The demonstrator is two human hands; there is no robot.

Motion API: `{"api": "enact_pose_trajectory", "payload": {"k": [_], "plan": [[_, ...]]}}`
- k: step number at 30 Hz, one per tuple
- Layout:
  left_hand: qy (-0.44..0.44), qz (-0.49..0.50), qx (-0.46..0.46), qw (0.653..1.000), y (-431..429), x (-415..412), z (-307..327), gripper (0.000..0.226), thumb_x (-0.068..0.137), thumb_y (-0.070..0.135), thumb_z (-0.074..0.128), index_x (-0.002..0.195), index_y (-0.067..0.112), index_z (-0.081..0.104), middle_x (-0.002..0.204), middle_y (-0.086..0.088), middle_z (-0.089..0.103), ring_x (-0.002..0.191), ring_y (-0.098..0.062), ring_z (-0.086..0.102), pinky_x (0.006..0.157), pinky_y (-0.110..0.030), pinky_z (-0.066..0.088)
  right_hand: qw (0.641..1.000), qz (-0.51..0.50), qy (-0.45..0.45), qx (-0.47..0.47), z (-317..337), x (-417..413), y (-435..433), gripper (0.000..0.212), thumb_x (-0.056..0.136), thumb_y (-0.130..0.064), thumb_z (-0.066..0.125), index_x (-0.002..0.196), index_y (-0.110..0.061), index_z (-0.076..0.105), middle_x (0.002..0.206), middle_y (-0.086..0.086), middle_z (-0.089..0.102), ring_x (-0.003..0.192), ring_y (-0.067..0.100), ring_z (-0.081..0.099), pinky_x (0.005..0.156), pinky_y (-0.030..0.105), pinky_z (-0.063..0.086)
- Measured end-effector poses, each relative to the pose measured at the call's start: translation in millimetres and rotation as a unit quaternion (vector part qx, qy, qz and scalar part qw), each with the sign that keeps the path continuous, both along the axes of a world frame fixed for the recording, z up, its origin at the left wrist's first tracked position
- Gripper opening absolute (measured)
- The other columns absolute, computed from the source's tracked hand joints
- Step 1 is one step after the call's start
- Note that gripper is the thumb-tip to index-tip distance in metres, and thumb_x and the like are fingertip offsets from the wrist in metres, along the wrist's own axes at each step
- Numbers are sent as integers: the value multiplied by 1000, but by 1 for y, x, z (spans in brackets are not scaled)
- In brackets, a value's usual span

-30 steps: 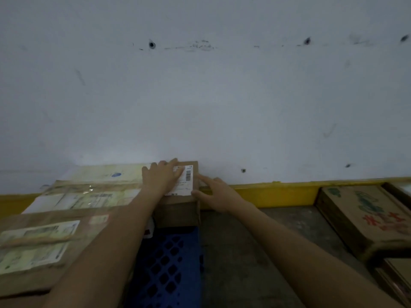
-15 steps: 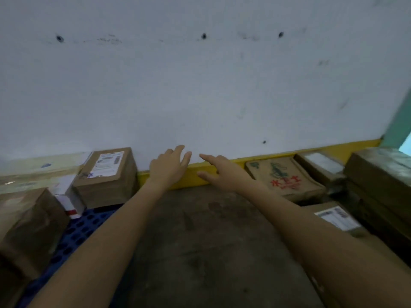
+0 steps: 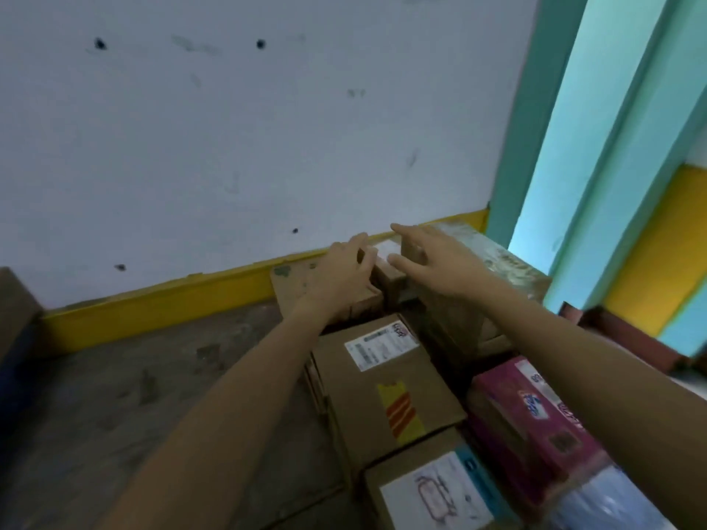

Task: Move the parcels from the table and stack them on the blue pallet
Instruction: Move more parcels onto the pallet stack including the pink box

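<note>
I have both bare forearms stretched forward and converging, the wrists close together. My left hand [image 3: 340, 279] is palm down, its fingers [image 3: 357, 244] loosely bent and the thumb tucked toward the right; whether they grip anything I cannot tell. My right hand [image 3: 443, 263] sits just beside it, palm down, fingers straight and spread, holding nothing.

Single head cam, wide-angle, pitched forward and down. It faces the white wall [image 3: 229, 147]. The parcels [image 3: 367, 380] sit close below right, and the floor [image 3: 114, 395] fills lower left.
</note>
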State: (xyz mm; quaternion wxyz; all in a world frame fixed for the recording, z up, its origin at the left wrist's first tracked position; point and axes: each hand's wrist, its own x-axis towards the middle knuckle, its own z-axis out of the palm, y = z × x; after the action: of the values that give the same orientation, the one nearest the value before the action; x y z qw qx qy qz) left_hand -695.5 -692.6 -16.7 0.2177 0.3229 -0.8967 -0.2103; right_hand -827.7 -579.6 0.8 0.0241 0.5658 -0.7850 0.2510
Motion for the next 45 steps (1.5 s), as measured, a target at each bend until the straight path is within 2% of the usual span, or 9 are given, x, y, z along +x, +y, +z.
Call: {"api": "enact_pose_trajectory", "payload": {"k": [4,9,16,20,26,32,37,40,45], "plan": [[-58,-44,-9,997,22,-52,-13,52,97,45,31,144,23,28,151,-12,26,133,-34,33,102,-44,36,998,-63,6,-3,-12,-57,43,60,86,-54,48,140,-31,35,141,8,41,128,27,39,103,39,34],[-81,-58,22,995,10,-103,-27,61,91,61,30,146,40,13,157,-8,9,137,-30,31,105,-47,32,992,-122,-11,-1,-32,-100,85,64,82,-60,49,138,-32,38,135,10,43,123,29,41,102,41,36],[-97,-51,85,990,-32,-146,-44,70,84,71,31,145,43,13,157,-9,9,141,-32,19,109,-50,27,989,-136,-51,30,-49,-125,89,68,79,-63,51,139,-36,35,145,8,32,128,31,36,104,47,36],[-88,-62,113,988,-44,-155,-54,70,85,67,35,146,37,17,153,-11,20,138,-32,25,110,-48,29,982,-118,-125,77,-50,-141,79,74,77,-65,54,140,-33,32,141,8,36,122,28,46,101,47,39],[4,-66,219,973,-35,-161,-65,72,84,66,42,145,38,15,154,-13,12,139,-34,23,112,-48,27,979,-87,-174,59,-57,-147,77,78,75,-65,55,141,-29,34,136,8,49,116,25,51,98,40,41],[89,-75,214,970,-25,-160,-72,75,82,64,48,145,32,23,154,-7,16,142,-25,16,114,-42,21,980,-99,-167,30,-62,-145,80,73,77,-62,56,140,-31,35,131,8,50,115,24,51,96,38,42],[141,-70,198,968,-23,-159,-74,63,86,51,54,140,26,33,146,-7,29,135,-24,27,108,-36,29,982,-114,-152,26,-64,-139,81,71,77,-63,55,139,-34,36,121,6,51,107,22,52,84,31,41],[159,-65,219,960,-19,-158,-75,57,88,47,54,137,27,33,141,-6,26,130,-22,27,97,-28,26,982,-114,-151,27,-64,-137,81,70,78,-63,55,139,-35,35,120,4,51,104,20,52,81,29,41],[169,-78,241,953,-14,-162,-76,61,89,40,55,140,22,28,143,-6,19,128,-17,26,97,-25,24,983,-121,-134,26,-64,-133,80,70,78,-64,53,139,-36,33,121,1,48,100,15,50,77,27,40]]}}
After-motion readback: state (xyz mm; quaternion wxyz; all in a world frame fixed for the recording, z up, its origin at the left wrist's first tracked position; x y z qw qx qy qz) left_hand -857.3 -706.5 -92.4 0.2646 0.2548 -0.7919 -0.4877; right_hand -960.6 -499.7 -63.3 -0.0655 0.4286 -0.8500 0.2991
